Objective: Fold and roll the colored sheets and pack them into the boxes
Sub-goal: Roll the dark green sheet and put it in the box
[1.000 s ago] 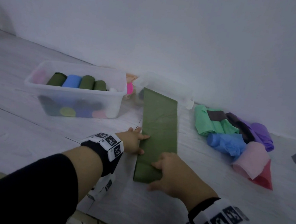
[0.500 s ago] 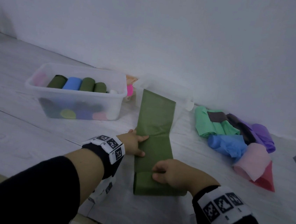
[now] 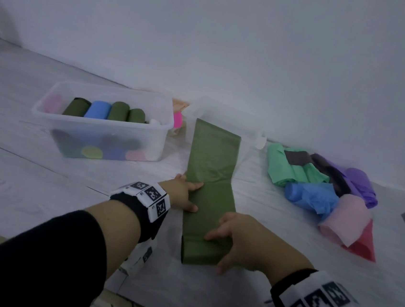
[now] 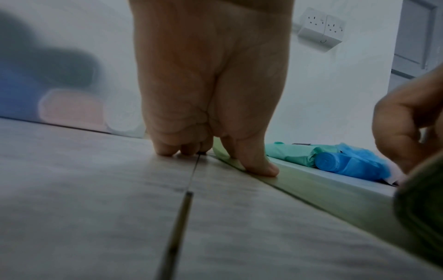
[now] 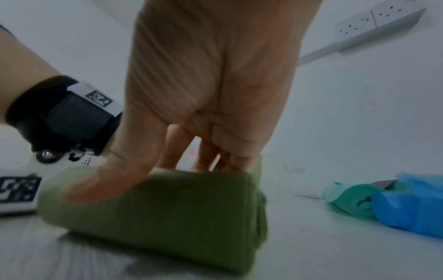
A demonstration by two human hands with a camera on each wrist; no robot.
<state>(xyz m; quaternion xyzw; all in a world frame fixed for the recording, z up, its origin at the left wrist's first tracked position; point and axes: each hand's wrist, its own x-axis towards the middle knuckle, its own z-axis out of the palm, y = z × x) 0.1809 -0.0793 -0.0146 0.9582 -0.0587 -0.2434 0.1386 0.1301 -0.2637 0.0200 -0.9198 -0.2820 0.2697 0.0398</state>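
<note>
The left hand (image 4: 210, 91) comes down from the top, its thumb (image 4: 254, 161) pressing the near-left edge of the flat olive-green sheet (image 4: 318, 191), the other fingertips (image 4: 167, 149) on the pale wood-grain surface (image 4: 95, 208) just beside it. At the right edge the right hand (image 4: 407, 121) curls over the sheet's rolled end (image 4: 422, 212). Farther off lie a mint-green roll (image 4: 290, 153) and a blue roll (image 4: 347, 165), touching. A translucent box (image 4: 59, 79) stands far left; a double wall socket (image 4: 321, 30) sits top right.

Plain white wall (image 3: 233, 44) with sockets (image 4: 320, 30) above pale wood-grain floor (image 3: 31, 180).
</note>
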